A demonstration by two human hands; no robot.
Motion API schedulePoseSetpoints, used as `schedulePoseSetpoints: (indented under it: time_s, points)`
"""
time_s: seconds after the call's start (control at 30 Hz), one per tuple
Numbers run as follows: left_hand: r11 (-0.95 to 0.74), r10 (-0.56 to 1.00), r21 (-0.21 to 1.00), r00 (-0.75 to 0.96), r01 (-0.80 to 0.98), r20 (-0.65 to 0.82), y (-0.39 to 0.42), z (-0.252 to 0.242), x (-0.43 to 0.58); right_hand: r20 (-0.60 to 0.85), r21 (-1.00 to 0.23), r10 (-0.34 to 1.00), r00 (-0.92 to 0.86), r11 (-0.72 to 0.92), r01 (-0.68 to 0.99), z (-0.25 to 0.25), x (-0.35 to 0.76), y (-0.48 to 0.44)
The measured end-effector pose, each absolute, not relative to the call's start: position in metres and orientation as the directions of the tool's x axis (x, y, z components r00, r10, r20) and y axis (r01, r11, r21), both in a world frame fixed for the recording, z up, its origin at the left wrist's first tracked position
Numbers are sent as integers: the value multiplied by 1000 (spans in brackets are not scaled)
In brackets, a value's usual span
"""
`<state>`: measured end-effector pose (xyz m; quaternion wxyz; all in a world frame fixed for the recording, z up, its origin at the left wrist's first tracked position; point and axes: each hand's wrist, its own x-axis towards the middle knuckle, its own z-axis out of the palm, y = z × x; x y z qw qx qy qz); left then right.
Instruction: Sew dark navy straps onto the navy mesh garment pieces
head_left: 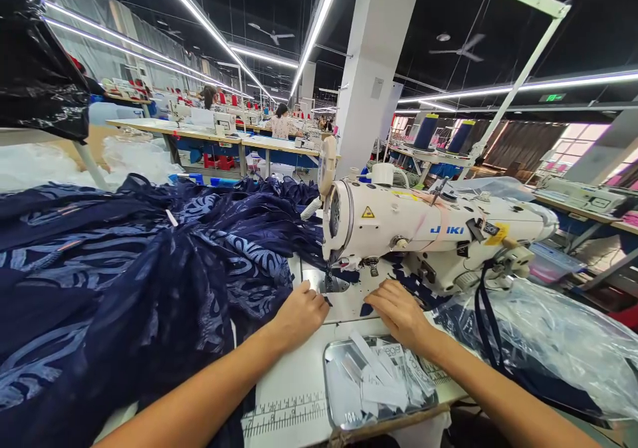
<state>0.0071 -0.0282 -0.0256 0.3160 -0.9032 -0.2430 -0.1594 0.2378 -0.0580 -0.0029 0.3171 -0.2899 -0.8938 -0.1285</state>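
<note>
Left hand lies near presser foot; right hand touches dark fabric

At the far side, a person in a pale patterned top is among long worktables, with a red stool beneath one. A white pillar rises mid-room; to its right stand two navy thread cones. Farther right glows a green exit sign. Glossy black plastic hangs near left.

Bare left hand, bare right hand, uncovered forearms — slender, tapering toward the wrists
</note>
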Motion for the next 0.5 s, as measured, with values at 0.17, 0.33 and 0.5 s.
schedulePoseSetpoints:
  time_s: [0.17,0.33,0.5]
  points:
    - [-694,356,-478,834,538,421,-28,-26,7,456,47,564,-688,757,652,-6,222,-37]
    - [-697,362,-470,832,542,421,-30,-25,6,429,53,617,-660,712,700,-19,215,-20]
    - [-713,372,-450,835,537,406,-29,-26,7,443,-86,765,-468,556,827,-21,211,-30]
